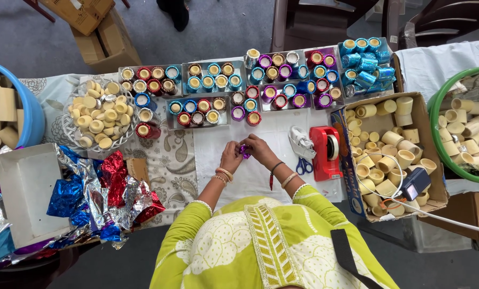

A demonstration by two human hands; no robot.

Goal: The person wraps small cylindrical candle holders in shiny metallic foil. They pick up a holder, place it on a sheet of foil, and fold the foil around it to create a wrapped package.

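We look straight down on a person in a green top working at a table (218, 155) covered with a pale cloth. Both hands meet at the table's middle. The left hand (231, 156) and the right hand (260, 150) each pinch a small purple foil piece (245, 151) between them, fingers closed around it; we cannot tell its exact shape.

Just right of the hands lie scissors (302, 155), then a red tape dispenser (325, 152). Further right sits a cardboard box (394, 152) full of plain cream cups, and beyond it a green tub (437, 134) with more.

At the far side, trays (213, 85) hold rows of cups wrapped in red, blue, purple and gold foil. To the far left stands a wire basket (97, 115) of cream cups, with a blue tub (28, 112) at the edge. Near left, crumpled foil sheets (100, 198) in red, blue and silver lie heaped.
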